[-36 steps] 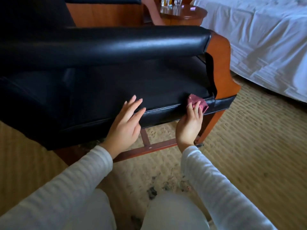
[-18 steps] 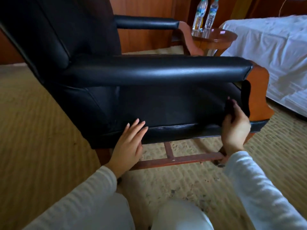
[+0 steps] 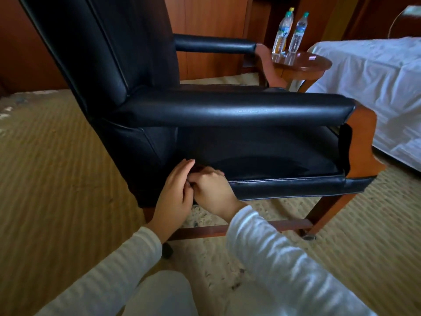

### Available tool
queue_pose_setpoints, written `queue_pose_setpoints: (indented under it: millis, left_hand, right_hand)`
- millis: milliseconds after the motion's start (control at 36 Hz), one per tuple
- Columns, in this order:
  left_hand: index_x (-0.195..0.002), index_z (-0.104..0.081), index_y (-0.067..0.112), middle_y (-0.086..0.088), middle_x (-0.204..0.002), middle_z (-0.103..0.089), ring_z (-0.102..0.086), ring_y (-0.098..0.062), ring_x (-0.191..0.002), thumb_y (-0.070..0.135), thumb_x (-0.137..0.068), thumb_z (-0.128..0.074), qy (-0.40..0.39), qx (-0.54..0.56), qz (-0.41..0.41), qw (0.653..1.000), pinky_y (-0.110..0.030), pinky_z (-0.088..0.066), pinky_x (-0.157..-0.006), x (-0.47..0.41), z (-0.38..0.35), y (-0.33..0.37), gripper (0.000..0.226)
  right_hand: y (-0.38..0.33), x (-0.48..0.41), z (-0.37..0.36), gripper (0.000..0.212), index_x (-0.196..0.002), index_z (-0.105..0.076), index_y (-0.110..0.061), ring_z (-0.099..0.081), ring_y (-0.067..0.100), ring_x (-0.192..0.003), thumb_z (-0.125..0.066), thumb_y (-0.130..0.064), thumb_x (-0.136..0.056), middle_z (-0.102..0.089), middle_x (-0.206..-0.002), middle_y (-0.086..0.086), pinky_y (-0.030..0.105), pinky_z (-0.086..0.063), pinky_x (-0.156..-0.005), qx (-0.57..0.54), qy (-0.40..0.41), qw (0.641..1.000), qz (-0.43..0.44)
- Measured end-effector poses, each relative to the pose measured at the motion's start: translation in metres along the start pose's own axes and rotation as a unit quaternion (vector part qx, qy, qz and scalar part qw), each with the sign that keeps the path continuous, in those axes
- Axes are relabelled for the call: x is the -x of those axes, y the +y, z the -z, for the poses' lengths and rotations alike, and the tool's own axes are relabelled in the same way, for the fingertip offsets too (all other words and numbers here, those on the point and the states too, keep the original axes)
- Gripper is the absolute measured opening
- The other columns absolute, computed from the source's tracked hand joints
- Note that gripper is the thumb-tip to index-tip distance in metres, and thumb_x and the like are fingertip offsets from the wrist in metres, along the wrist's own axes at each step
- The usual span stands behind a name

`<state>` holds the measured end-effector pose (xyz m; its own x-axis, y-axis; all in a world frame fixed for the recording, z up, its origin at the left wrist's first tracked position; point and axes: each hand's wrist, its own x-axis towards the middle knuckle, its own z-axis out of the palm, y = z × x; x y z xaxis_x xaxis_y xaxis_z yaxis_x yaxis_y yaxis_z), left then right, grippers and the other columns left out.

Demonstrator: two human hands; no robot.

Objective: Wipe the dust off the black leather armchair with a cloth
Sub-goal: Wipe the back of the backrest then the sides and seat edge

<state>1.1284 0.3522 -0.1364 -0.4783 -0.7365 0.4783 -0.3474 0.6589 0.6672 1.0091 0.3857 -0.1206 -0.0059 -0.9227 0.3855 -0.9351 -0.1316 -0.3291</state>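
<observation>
Two hands bunched together low on the near side of the armchair (image 3: 227, 110), right at the back corner of the seat edge. Left hand (image 3: 174, 195) laid against the leather, fingers straight and close together, gripping nothing. Right hand (image 3: 213, 190) touching it, knuckles up, fingers curled under. No sign of the cloth anywhere in view. Probably balled up under those curled fingers, but can't tell for sure.

Whole thing parked side-on on the carpet (image 3: 57, 179), with a small round table (image 3: 303, 65) and two bottles (image 3: 298, 33) just past the far armrest, and a bed (image 3: 376, 87) off to the right.

Guessing mid-wipe on the lower side panel, with plenty left to do: near armrest, backrest, seat.

Stuff to watch from here:
- Little wheels (image 3: 308, 237), by the look of it, under the legs. Easy to send the armchair rolling toward that table with one hard sideways shove, bottles and all.
- Risky this close to the floor: picking up carpet grit and dragging it across the leather, hello scratches.
- Tightly wadded cloth = barely any contact area. Easy to leave dusty streaks or skip the piping seam completely.
</observation>
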Motion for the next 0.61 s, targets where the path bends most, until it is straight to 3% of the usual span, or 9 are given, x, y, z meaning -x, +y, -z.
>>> queue_pose_setpoints:
  millis: [56,111,167,306,389,444,528,611]
  left_hand:
    - [-0.139,-0.044,0.016,-0.005,-0.143,-0.045,-0.039,-0.014,-0.133,-0.001,-0.091,-0.048,0.007,0.02,-0.008,1.0,-0.013,-0.025,-0.107,-0.006,0.001,0.003,0.052]
    - [-0.137,-0.047,0.014,-0.003,-0.138,-0.049,-0.043,-0.01,-0.127,0.002,-0.09,-0.048,0.005,0.038,-0.017,0.999,-0.008,-0.027,-0.105,-0.014,0.001,0.009,0.048]
    - [-0.135,-0.049,0.011,0.004,-0.131,-0.05,-0.045,-0.004,-0.121,0.009,-0.09,-0.047,0.003,0.058,-0.016,0.998,-0.002,-0.028,-0.1,-0.021,-0.001,0.017,0.045]
    - [-0.131,-0.051,0.012,0.009,-0.119,-0.052,-0.05,-0.003,-0.111,0.012,-0.095,-0.053,-0.047,0.087,0.083,0.992,-0.001,-0.035,-0.089,-0.038,-0.006,0.051,0.036]
    - [-0.103,-0.056,0.024,0.011,-0.093,-0.059,-0.057,0.006,-0.086,0.01,-0.095,-0.051,-0.089,0.087,0.12,0.985,-0.003,-0.039,-0.076,-0.042,0.0,0.08,0.016]
    - [-0.09,-0.052,0.025,0.013,-0.08,-0.055,-0.056,0.012,-0.076,0.007,-0.094,-0.051,-0.11,0.082,0.135,0.981,-0.002,-0.039,-0.068,-0.043,0.005,0.098,0.019]
    - [-0.088,-0.049,0.027,0.012,-0.077,-0.054,-0.056,0.011,-0.072,0.006,-0.095,-0.05,-0.148,0.083,0.16,0.972,-0.005,-0.041,-0.065,-0.044,0.017,0.127,0.022]
    - [-0.101,-0.051,0.027,0.015,-0.087,-0.057,-0.058,0.009,-0.081,0.01,-0.096,-0.049,-0.185,0.087,0.164,0.965,-0.007,-0.043,-0.072,-0.054,0.033,0.16,0.018]
  right_hand:
    - [0.007,-0.001,0.011,0.038,-0.1,-0.07,-0.022,-0.064,0.028,-0.094,-0.036,-0.023,-0.082,-0.071,-0.098,0.004,0.04,-0.052,-0.081,-0.106,-0.041,0.993,-0.035]
    - [0.015,0.001,0.026,0.041,-0.11,-0.069,-0.023,-0.065,0.017,-0.098,-0.043,-0.009,-0.081,-0.072,-0.106,-0.001,0.033,-0.05,-0.091,-0.177,-0.034,0.981,-0.07]
    - [0.021,0.001,0.043,0.043,-0.113,-0.069,-0.018,-0.065,0.015,-0.093,-0.043,-0.009,-0.08,-0.072,-0.104,0.0,0.024,-0.048,-0.09,-0.215,-0.004,0.972,-0.091]
    - [0.027,0.001,0.086,0.034,-0.107,-0.068,-0.013,-0.065,0.007,-0.09,-0.047,0.002,-0.085,-0.07,-0.095,-0.005,0.02,-0.049,-0.086,-0.281,0.032,0.951,-0.122]
    - [0.021,0.009,0.112,0.026,-0.11,-0.065,-0.017,-0.066,0.009,-0.085,-0.05,-0.006,-0.091,-0.069,-0.092,-0.007,0.021,-0.051,-0.082,-0.249,0.008,0.961,-0.123]
    - [0.016,0.013,0.131,0.026,-0.114,-0.063,-0.014,-0.066,0.011,-0.078,-0.048,-0.012,-0.093,-0.069,-0.089,-0.003,0.021,-0.051,-0.073,-0.221,-0.023,0.968,-0.113]
    - [0.005,0.016,0.165,0.029,-0.118,-0.061,-0.011,-0.063,0.01,-0.068,-0.044,-0.021,-0.096,-0.066,-0.081,-0.007,0.024,-0.051,-0.065,-0.198,-0.077,0.969,-0.122]
    - [-0.008,0.016,0.207,0.044,-0.12,-0.06,-0.013,-0.067,0.014,-0.075,-0.035,-0.036,-0.092,-0.07,-0.093,0.002,0.034,-0.055,-0.073,-0.174,-0.095,0.971,-0.135]
